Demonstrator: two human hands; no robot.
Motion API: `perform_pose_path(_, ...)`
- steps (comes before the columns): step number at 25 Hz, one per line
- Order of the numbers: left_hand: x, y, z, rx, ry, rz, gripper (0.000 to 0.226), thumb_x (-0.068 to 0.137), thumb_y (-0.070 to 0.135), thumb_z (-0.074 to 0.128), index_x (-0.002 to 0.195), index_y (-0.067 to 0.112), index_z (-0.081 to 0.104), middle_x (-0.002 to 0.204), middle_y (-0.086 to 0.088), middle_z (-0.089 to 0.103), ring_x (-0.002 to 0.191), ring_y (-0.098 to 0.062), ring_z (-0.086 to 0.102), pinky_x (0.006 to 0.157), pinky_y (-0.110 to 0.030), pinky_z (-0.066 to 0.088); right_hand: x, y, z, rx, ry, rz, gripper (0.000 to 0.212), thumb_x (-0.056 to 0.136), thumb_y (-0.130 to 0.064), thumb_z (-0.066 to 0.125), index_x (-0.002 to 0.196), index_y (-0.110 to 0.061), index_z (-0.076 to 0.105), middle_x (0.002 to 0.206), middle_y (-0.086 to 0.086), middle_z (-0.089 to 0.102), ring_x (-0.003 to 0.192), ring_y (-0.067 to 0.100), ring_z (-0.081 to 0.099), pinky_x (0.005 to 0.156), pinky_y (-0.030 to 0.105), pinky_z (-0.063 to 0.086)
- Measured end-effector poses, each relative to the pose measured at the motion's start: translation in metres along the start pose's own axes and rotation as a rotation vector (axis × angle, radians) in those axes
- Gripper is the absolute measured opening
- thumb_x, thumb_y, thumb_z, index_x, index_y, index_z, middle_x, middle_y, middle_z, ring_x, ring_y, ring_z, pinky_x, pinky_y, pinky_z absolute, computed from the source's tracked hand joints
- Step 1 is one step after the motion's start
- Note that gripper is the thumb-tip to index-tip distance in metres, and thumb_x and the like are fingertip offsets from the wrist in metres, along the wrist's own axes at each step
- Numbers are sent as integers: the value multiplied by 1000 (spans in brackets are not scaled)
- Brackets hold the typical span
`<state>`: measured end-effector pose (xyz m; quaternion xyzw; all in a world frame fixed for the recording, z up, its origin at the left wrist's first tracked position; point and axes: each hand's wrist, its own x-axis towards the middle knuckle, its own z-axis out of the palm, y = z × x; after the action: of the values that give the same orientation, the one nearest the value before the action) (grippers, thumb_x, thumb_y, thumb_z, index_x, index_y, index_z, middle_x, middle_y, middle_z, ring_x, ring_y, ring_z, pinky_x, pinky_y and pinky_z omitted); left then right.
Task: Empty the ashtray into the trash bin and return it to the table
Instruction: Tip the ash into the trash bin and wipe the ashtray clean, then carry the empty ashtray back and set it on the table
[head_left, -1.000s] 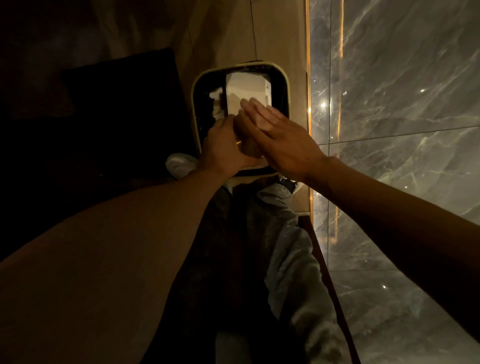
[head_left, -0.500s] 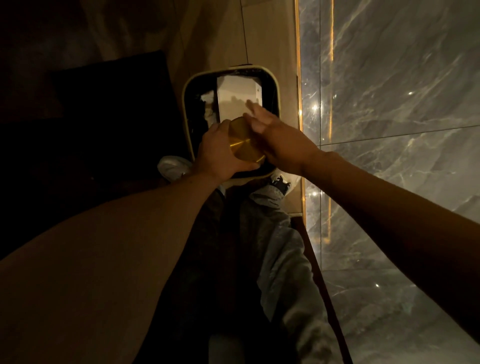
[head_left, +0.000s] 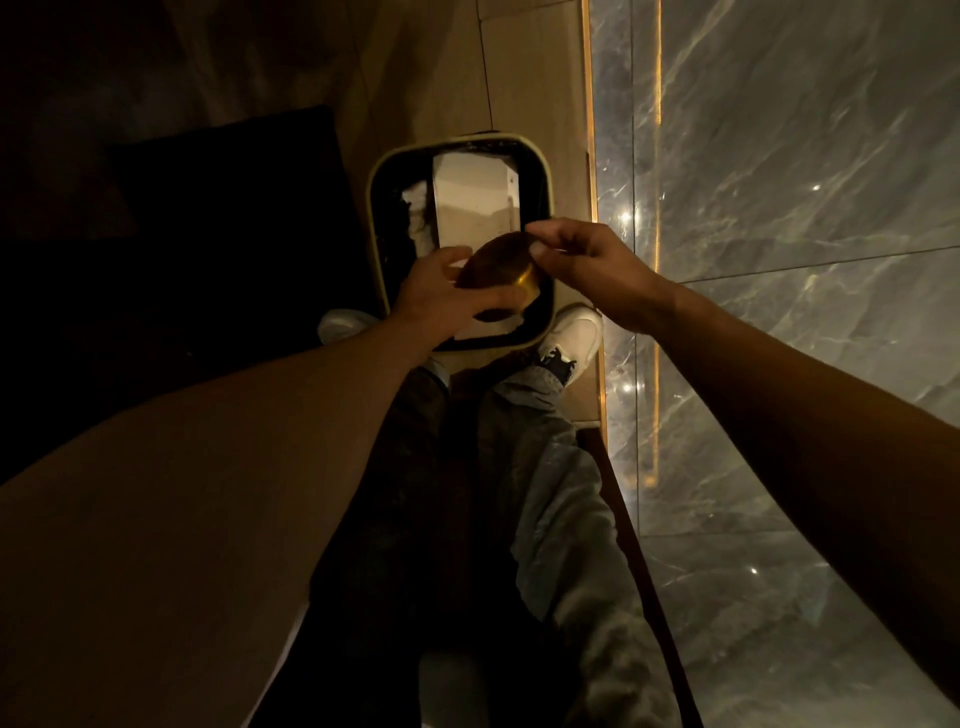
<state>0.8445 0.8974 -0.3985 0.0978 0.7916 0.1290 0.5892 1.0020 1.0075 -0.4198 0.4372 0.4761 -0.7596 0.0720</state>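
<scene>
A round gold ashtray (head_left: 497, 265) is held upside down and tilted over the trash bin (head_left: 375, 223), a rounded rectangular bin with a pale rim and a dark liner. My left hand (head_left: 441, 293) grips the ashtray from the left and below. My right hand (head_left: 587, 260) pinches the ashtray's upper right edge with thumb and fingertips. Inside the bin lie a pale cardboard box (head_left: 472, 202) and crumpled white paper (head_left: 418, 218).
The bin stands on a tan floor (head_left: 524, 78) beside a glossy grey marble wall (head_left: 779, 208) with a lit gold strip along its base. My legs and white shoes (head_left: 574, 332) are just below the bin. A dark block of furniture (head_left: 208, 234) lies left.
My right hand has gone from lying flat over the ashtray to pinching its edge. The ashtray's gold underside has come into sight, tilted over the bin.
</scene>
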Motion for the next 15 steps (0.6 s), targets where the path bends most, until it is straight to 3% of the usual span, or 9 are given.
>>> perform_pose_path(2,0,4,-1,-149,-57,-53,55,61,53,83,103,19,71,113,0,70,103,-13,65,93,-31,53,-6,-6,-2,5,22,4,24,99,-10,49,117,0,62,99,-1,66,91,-3,64,84,14,50)
perform_pose_path(4,-4,10,-3,-307,-95,-99,54,72,53,76,111,17,70,117,-5,69,108,-17,65,93,-33,54,-12,-14,-4,22,41,9,26,100,-14,49,116,0,62,98,0,66,89,-2,63,79,12,49)
perform_pose_path(7,-19,25,-8,-423,-156,-140,60,85,56,61,129,15,57,126,-5,62,104,-15,62,70,-24,57,-24,-28,-3,36,93,4,18,99,-18,51,112,-12,63,103,2,63,92,4,61,74,12,48)
perform_pose_path(9,-25,36,-8,-443,-123,-181,64,87,60,55,134,16,52,124,-5,60,94,-13,61,57,-24,56,-30,-34,-2,25,130,-4,7,98,-22,54,99,-26,60,106,6,62,98,14,60,80,22,48)
perform_pose_path(11,-35,48,-9,-466,-57,-210,57,90,59,51,128,16,53,116,-4,63,88,-14,63,56,-26,54,-41,-42,-1,32,162,-16,5,97,-25,55,97,-28,59,109,11,60,104,27,59,86,38,50)
perform_pose_path(13,-45,59,-11,-466,-41,-202,53,92,58,48,128,19,52,122,-5,61,99,-19,63,62,-29,54,-52,-49,-1,56,201,-33,7,97,-24,54,102,-25,60,109,14,59,108,38,59,94,50,51)
perform_pose_path(15,-59,66,-15,-419,-36,-134,51,94,57,44,136,28,48,138,-4,52,115,-24,58,65,-30,54,-68,-57,-1,91,254,-36,12,98,-22,53,108,-20,60,106,17,59,105,38,62,97,55,52)
